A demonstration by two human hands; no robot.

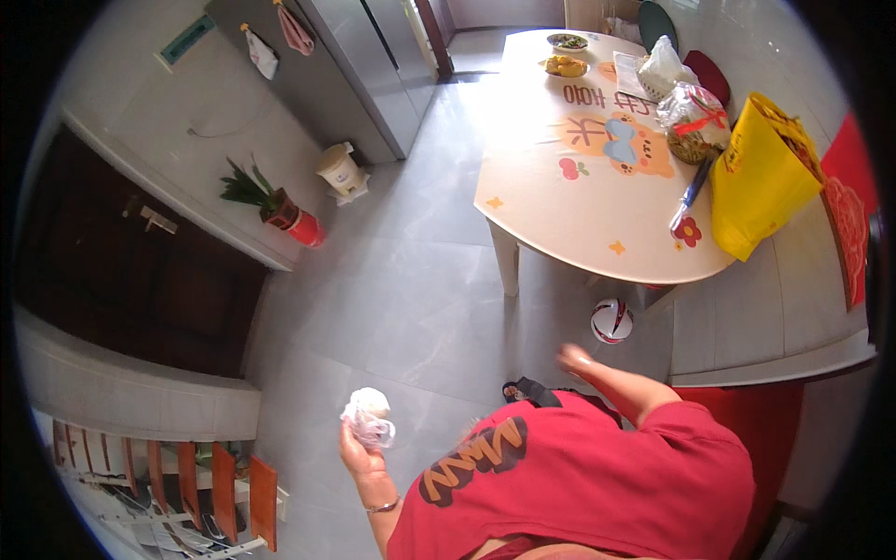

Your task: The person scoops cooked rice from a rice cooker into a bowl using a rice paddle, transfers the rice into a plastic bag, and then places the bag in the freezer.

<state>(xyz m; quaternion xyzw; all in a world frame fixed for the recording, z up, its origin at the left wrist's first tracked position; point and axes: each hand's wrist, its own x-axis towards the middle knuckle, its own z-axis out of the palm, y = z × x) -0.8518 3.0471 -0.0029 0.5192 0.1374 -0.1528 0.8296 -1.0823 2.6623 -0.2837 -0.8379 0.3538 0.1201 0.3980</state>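
My left hand (362, 453) is held out to the left over the tiled floor. It grips a bunched, translucent white plastic bag (369, 418) with something pale inside that I cannot make out. A bracelet circles that wrist. My right hand (575, 359) hangs in front of my red shirt, foreshortened and slightly blurred. No object shows in it, and how its fingers are set cannot be told. Beyond it on the floor, nearest to that hand, lies a white ball with red and black marks (612, 321).
Ahead stands a dining table (560, 231) bearing a yellow bag (759, 182), a blue-handled knife (693, 189), a plastic-covered jar (693, 129) and food dishes (565, 66). Along the left are a potted plant (290, 217), a bin (341, 170), a fridge (329, 84), a door (140, 266) and wooden slats (262, 500).
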